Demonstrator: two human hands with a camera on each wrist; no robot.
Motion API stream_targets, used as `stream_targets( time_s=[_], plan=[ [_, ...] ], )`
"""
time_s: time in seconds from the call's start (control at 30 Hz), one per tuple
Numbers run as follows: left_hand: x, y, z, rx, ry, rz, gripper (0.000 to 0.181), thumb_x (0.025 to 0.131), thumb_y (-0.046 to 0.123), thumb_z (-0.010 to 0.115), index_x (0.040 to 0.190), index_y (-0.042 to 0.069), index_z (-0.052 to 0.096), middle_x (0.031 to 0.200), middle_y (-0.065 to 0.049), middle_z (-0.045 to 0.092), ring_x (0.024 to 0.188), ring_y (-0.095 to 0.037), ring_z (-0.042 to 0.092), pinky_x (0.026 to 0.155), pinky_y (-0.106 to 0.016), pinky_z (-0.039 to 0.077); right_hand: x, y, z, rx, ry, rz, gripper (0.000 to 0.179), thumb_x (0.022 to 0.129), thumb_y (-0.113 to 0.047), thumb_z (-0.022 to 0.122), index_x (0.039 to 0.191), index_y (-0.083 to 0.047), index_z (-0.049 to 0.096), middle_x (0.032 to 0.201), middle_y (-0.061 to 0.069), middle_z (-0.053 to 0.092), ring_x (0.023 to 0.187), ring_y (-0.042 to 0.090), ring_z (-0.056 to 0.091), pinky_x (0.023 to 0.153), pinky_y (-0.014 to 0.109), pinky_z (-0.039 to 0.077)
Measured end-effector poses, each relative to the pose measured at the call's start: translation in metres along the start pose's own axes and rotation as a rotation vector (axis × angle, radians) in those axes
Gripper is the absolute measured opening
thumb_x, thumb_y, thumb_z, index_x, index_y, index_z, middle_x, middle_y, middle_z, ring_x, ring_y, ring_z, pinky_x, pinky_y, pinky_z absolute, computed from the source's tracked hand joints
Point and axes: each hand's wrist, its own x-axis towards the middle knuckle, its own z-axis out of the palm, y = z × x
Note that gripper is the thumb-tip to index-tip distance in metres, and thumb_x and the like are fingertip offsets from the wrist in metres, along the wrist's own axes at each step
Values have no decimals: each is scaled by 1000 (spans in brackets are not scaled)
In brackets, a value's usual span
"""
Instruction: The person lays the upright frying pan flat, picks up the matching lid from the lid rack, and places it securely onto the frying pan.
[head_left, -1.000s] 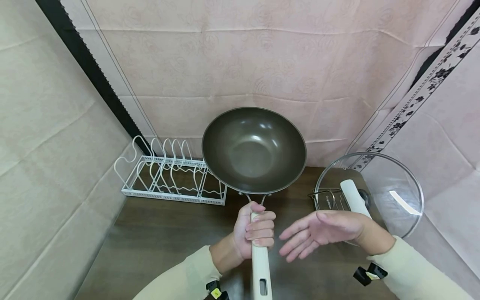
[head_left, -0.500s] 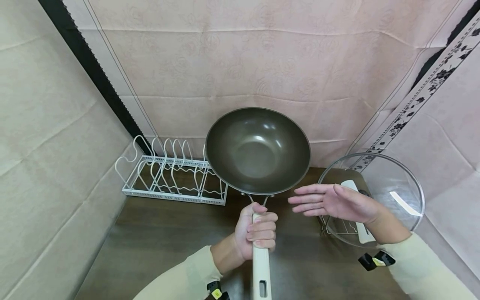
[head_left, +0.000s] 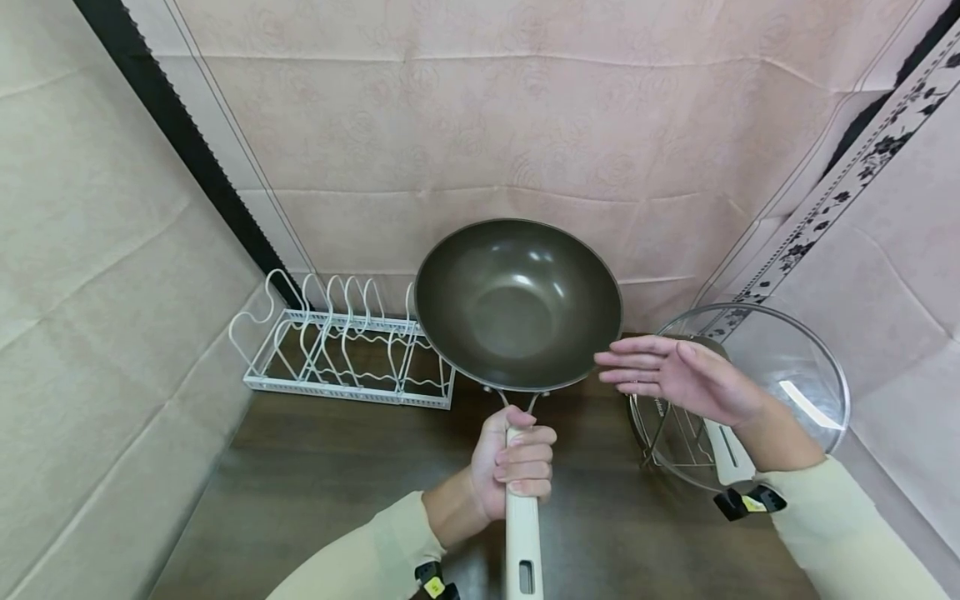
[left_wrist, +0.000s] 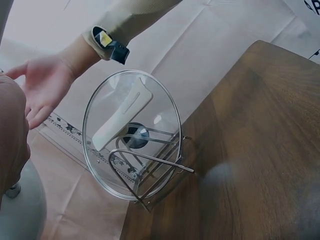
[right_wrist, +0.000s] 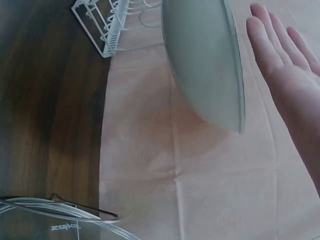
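Pink cloth [head_left: 487, 125] backs the far edge of a dark wood tabletop [head_left: 337, 483]. Head view: left hand [head_left: 510, 462] wrapped round the pale handle [head_left: 522, 533] of a dark-lined pan [head_left: 517, 300], close to the bowl, probably because that end carries the weight. Pan over the middle of the tabletop's far part, opening up. Right hand [head_left: 682, 375] empty, fingers straight, palm showing, just beside the pan's right rim; reason for that pose unclear. White dish rack [head_left: 348, 393] near the far left corner, hoops likely meant for standing plates. Glass lid [head_left: 787, 367] near the far right corner.

Left wrist view: lid on edge in a wire stand [left_wrist: 167, 163], presumably so it holds upright instead of lying flat. Left hand cropped at the side.

Right wrist view: pan's pale outside visible, clear of the tabletop, so the left hand seems to bear it alone. Gap between right hand and rim; no contact seen.
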Motion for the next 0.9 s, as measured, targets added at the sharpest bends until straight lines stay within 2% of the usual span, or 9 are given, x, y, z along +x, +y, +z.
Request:
stream_targets(
  time_s=[0.13,0.27,0.37,0.53,0.7,0.9],
  plan=[
    [0,0,0,7,-2,-9,35,94,32,47,66,20,29,46,10,23,37,-4,31,44,-17,24,-3,-1,-6,-90,88,-49,55,108,-7,-4,152,23,9,163,36,20,153,45,29,126,46,29],
    [0,1,0,11,0,-12,35,94,32,47,66,20,29,46,10,22,37,-4,31,44,-16,23,-6,-2,-11,-189,189,-93,50,108,0,1,149,25,15,161,37,26,150,44,37,124,44,34],
    [0,1,0,5,-7,-14,36,94,32,48,66,20,29,46,10,23,37,-4,30,44,-17,23,-8,-1,-15,-220,259,-119,47,108,2,6,147,26,18,159,39,28,147,44,41,122,44,37],
    [1,0,0,-1,-23,-18,36,95,32,47,66,19,29,46,10,24,37,-4,30,44,-17,24,-12,3,-23,-168,345,-181,46,110,1,11,147,27,17,157,40,30,145,44,44,121,45,38],
    [1,-2,0,-7,-32,-22,36,95,32,46,66,19,30,46,10,24,37,-4,29,44,-17,26,-15,5,-32,-74,446,-226,46,111,-2,14,148,23,27,151,35,45,139,40,52,118,43,43],
    [1,-2,0,-8,-41,-35,36,95,31,46,66,18,30,46,9,23,37,-4,29,44,-17,27,-15,3,-42,-40,642,-194,42,112,-3,25,143,16,45,138,25,63,127,34,64,110,38,51]
  ],
)
